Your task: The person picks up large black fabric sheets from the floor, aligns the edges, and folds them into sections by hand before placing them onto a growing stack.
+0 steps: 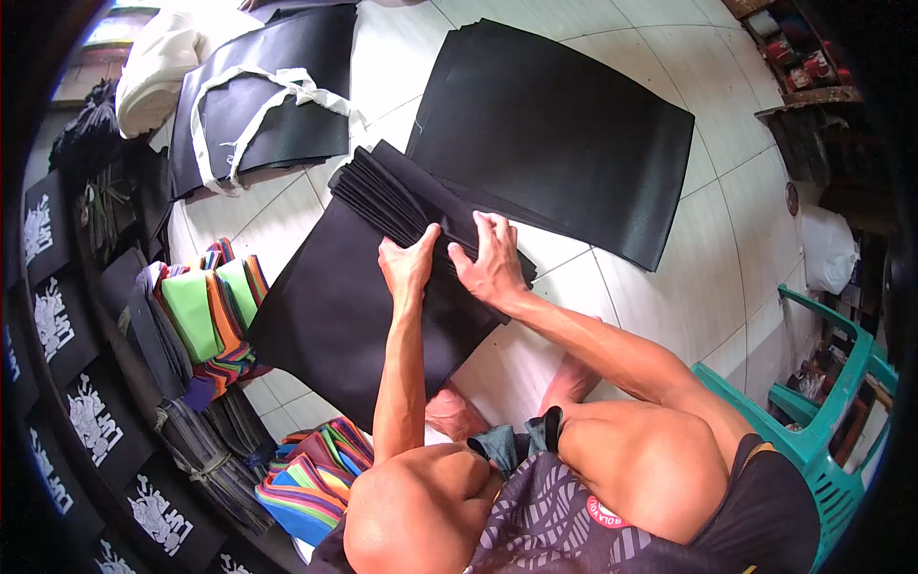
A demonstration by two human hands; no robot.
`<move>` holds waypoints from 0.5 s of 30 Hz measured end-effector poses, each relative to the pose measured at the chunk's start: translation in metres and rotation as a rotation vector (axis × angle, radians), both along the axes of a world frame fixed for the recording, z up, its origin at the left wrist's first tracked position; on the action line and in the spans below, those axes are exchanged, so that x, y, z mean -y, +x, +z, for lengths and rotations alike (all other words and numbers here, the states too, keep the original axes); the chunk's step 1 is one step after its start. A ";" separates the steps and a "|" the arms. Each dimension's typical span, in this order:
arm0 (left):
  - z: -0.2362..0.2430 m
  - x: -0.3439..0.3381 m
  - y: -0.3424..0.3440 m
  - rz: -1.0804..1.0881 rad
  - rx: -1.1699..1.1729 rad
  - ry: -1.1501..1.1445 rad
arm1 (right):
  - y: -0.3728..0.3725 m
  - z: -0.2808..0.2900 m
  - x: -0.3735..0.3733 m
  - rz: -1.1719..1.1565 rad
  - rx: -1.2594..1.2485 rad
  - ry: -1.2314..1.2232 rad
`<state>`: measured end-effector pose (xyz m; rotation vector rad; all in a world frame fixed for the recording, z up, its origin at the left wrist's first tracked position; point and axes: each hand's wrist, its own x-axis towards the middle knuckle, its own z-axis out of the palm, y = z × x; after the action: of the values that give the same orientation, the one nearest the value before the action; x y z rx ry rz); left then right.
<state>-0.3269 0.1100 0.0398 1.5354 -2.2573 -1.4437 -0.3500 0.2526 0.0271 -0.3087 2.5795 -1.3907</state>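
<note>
A fan-folded bundle of black fabric sheets (378, 191) lies slantwise across a flat pile of larger black sheets (320, 306) in front of me. My left hand (409, 263) grips the bundle's near edge, its thumb pointing up along the folds and its other fingers mostly hidden. Beside it on the right, my right hand (492, 258) has its thumb and curled fingertips on the same bundle, holding its right part. The folds show as narrow stacked ridges at the far left end.
Another stack of black sheets (559, 134) lies on the tiled floor (669, 268) beyond. At far left, a white cloth strip (273, 91) rests on more black sheets. Colourful folded fabric stacks (206, 316) sit left, near printed black pieces (91, 416). A green plastic chair (813, 435) stands right.
</note>
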 end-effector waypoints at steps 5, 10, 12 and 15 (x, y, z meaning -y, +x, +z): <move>-0.008 0.010 0.014 0.036 -0.171 0.167 | 0.005 0.010 0.011 0.166 0.009 0.224; 0.001 0.014 0.023 0.067 -0.156 0.248 | 0.027 0.031 0.003 0.331 -0.255 0.250; 0.017 0.010 0.016 -0.009 -0.282 0.264 | 0.025 0.024 0.000 0.387 -0.188 0.140; -0.002 0.001 0.000 -0.110 -0.150 -0.163 | -0.010 0.025 -0.028 0.333 0.019 -0.083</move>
<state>-0.3264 0.1089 0.0376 1.2329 -2.3358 -1.3132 -0.3597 0.2805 0.0521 -0.6977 2.3224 -1.3682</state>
